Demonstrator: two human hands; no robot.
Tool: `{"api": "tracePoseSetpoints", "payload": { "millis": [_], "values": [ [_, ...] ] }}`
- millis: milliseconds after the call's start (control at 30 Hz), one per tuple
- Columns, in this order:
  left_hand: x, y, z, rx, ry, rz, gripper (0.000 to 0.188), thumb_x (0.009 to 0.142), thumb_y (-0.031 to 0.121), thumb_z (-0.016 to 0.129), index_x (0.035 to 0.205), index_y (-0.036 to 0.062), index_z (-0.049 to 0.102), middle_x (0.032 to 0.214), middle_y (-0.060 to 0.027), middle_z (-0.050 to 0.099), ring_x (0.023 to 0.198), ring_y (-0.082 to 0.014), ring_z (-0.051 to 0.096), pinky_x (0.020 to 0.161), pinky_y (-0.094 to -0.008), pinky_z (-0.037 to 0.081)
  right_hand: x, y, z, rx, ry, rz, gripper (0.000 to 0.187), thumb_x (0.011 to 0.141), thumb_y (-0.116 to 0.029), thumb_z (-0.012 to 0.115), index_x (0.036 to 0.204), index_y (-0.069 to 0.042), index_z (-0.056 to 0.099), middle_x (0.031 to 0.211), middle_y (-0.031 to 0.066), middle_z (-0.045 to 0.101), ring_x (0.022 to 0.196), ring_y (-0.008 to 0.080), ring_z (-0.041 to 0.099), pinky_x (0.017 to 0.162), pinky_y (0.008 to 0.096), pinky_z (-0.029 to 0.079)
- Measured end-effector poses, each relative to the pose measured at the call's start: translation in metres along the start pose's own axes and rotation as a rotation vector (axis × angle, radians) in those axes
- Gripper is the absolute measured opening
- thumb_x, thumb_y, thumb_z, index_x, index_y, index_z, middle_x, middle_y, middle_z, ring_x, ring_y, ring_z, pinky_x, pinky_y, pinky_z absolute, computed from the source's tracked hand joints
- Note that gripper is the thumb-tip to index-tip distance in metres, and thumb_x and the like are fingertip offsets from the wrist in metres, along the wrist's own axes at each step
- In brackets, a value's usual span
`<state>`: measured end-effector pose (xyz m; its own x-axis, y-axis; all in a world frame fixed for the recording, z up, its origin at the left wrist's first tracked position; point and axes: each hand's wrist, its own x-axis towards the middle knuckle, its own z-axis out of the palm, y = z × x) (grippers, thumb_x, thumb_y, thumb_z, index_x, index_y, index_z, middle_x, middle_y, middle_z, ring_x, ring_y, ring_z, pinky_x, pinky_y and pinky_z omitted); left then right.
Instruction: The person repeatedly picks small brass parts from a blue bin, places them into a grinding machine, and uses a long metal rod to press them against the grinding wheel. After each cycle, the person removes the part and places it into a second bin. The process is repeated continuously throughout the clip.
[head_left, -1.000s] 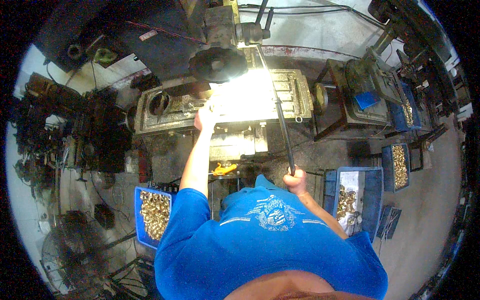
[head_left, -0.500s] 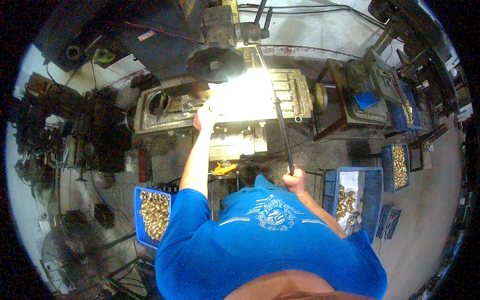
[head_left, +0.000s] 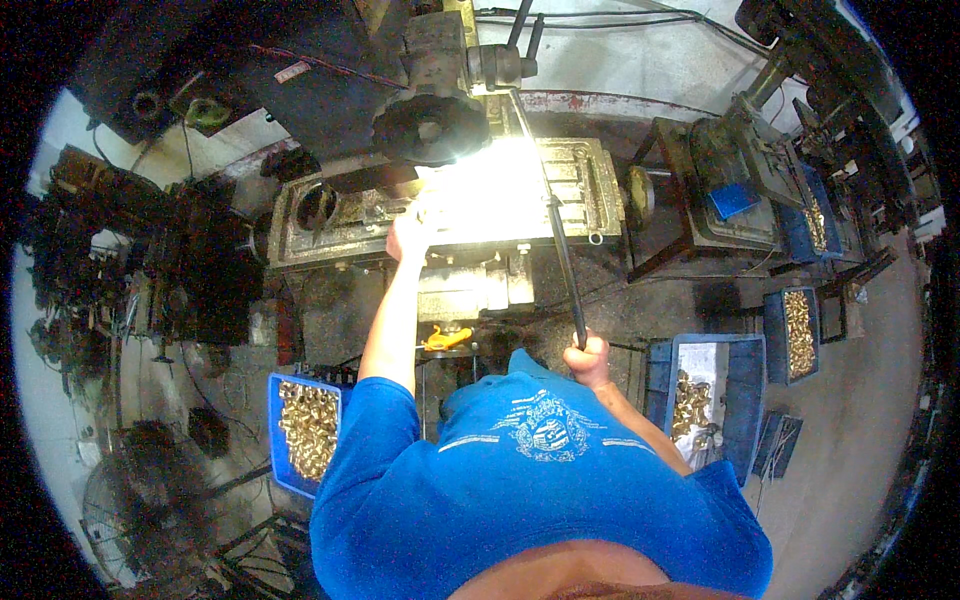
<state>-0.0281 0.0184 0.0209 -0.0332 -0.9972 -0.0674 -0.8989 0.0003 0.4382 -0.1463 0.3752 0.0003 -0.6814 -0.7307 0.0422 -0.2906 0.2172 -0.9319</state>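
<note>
My right hand [head_left: 588, 358] is wrapped round the lower end of a long black lever [head_left: 567, 268], which slants down toward me from the machine's spindle head [head_left: 495, 68]. Out over the front edge of the slotted metal machine table [head_left: 597, 190] reaches my left hand [head_left: 407, 237]. Strong lamp glare washes out its fingers and whatever lies beside them, so I cannot make out what it touches. A dark round machine part [head_left: 432, 128] overhangs the table just beyond this hand.
A blue bin [head_left: 276, 440] of brass-coloured fittings stands at my left. To my right are a larger blue crate [head_left: 740, 375] with fittings and a smaller bin [head_left: 776, 338]. An orange-yellow object [head_left: 447, 341] sits below the table. A fan [head_left: 150, 500] stands at lower left.
</note>
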Motion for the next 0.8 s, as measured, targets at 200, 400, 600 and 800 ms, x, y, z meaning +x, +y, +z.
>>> {"api": "tracePoseSetpoints", "payload": {
  "millis": [200,400,600,800],
  "values": [
    [-0.003,0.001,-0.004,-0.008,0.017,0.038,0.053,0.067,0.057,0.059,0.073,0.0051,0.065,0.078,-0.0154,0.064,0.076,-0.0285,0.063,0.067,-0.0379,0.050,0.000,-0.001,0.002,0.014,0.008,0.034,0.017,0.061,-0.008,0.048,0.051,-0.007,0.035,0.052,0.0014,0.034,0.047,0.0111,0.035,0.042,0.0301,0.028],
    [0.003,-0.004,0.002,-0.028,0.009,0.020,0.050,0.068,0.056,0.058,0.075,0.0066,0.065,0.078,-0.0145,0.064,0.076,-0.0290,0.063,0.067,-0.0386,0.050,0.001,0.001,0.000,-0.004,-0.003,-0.031,0.020,0.062,-0.008,0.049,0.051,-0.006,0.032,0.052,0.0019,0.032,0.046,0.0111,0.033,0.042,0.0301,0.027],
    [0.003,-0.004,0.003,-0.016,0.009,0.062,0.046,0.070,0.054,0.057,0.080,0.0096,0.065,0.078,-0.0140,0.064,0.075,-0.0290,0.063,0.066,-0.0389,0.049,0.002,-0.005,0.002,0.045,0.018,-0.040,0.022,0.061,-0.007,0.049,0.049,-0.007,0.031,0.050,0.0030,0.030,0.044,0.0133,0.030,0.042,0.0319,0.026],
    [-0.004,0.001,-0.007,0.013,-0.021,0.058,0.048,0.070,0.055,0.057,0.077,0.0081,0.065,0.079,-0.0132,0.064,0.075,-0.0279,0.063,0.067,-0.0383,0.049,0.004,0.003,0.001,-0.025,0.000,-0.153,0.025,0.060,-0.006,0.050,0.050,-0.007,0.027,0.049,0.0047,0.029,0.043,0.0154,0.028,0.042,0.0325,0.027]
  ]
}}
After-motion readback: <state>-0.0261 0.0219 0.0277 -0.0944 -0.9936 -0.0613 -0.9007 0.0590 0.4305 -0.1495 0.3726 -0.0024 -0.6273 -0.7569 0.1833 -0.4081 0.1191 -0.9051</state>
